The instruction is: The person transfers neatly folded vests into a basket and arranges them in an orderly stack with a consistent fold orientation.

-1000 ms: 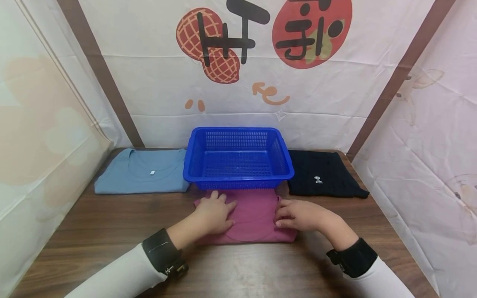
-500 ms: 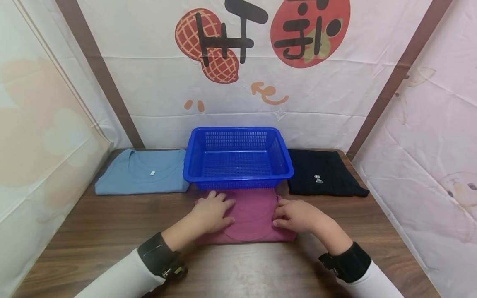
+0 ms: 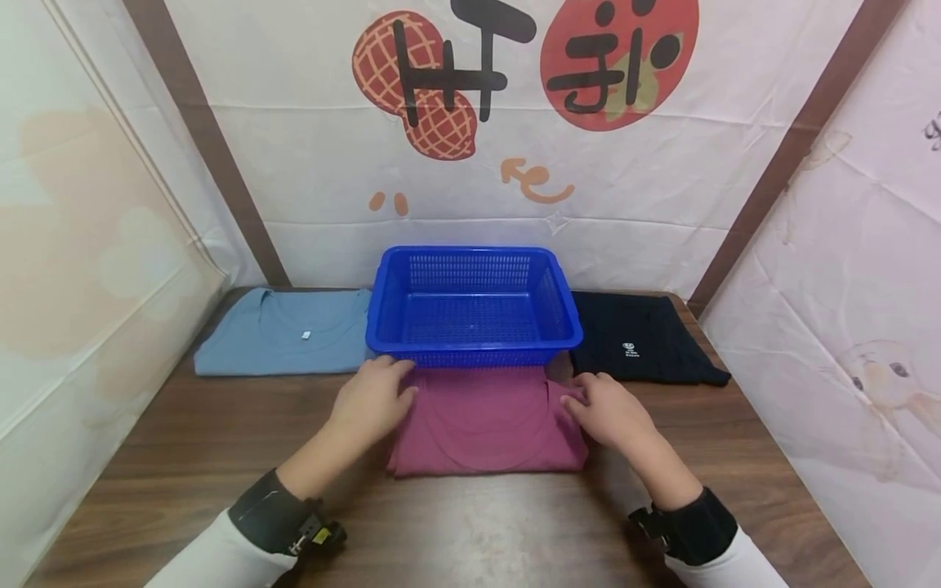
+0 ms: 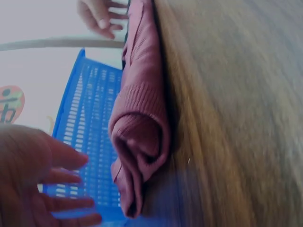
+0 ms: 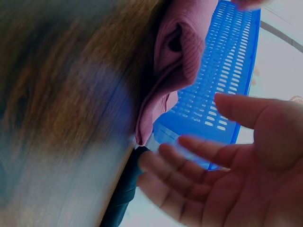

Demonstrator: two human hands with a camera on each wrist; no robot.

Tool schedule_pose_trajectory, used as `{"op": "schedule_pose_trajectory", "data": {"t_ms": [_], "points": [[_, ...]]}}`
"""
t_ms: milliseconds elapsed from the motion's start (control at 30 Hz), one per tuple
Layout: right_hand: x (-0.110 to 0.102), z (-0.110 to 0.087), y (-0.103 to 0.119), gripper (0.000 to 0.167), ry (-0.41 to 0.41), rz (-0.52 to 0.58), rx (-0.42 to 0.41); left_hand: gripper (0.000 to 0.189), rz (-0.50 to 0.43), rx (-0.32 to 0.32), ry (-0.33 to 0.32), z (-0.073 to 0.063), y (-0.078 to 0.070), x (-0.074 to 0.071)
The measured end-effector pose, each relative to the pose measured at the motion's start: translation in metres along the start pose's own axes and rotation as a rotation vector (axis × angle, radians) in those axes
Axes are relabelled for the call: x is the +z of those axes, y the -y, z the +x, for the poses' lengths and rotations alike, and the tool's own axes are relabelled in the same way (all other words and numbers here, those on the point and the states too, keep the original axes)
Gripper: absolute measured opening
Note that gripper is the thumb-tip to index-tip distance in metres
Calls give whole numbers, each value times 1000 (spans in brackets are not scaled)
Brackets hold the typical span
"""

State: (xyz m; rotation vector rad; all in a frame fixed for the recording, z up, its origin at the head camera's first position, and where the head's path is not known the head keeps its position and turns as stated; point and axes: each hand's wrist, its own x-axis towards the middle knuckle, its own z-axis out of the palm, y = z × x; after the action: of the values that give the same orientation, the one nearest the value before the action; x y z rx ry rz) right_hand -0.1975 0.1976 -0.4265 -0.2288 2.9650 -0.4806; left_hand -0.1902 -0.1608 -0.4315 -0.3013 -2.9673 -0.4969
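A folded mauve shirt lies flat on the table, its round neckline toward the near side. In the left wrist view, a ribbed band shows at the end of the folded shirt. My left hand hovers by the shirt's far left corner, fingers extended and apart from the cloth in the left wrist view. By the far right corner is my right hand; in the right wrist view its fingers are loosely extended with nothing between them.
Directly behind the shirt stands a blue plastic basket with perforated walls and nothing inside. A folded blue-grey shirt lies left of it, a folded black garment right of it. Printed fabric walls enclose the wooden table.
Both hands have lifted from the mauve shirt and moved outward and away from me toward its far corners. The left hand shifted more. The shirt lies smoother, its left side uncovered.
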Motion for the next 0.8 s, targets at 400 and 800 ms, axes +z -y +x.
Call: {"op": "schedule_pose_trajectory", "data": {"t_ms": [400,800], "points": [[4,2,8,51,140,-10,180,47,-18,-228,218,-6,8,7],[17,15,30,47,96,-49,172,31,-1,-210,229,3,-7,12]]}}
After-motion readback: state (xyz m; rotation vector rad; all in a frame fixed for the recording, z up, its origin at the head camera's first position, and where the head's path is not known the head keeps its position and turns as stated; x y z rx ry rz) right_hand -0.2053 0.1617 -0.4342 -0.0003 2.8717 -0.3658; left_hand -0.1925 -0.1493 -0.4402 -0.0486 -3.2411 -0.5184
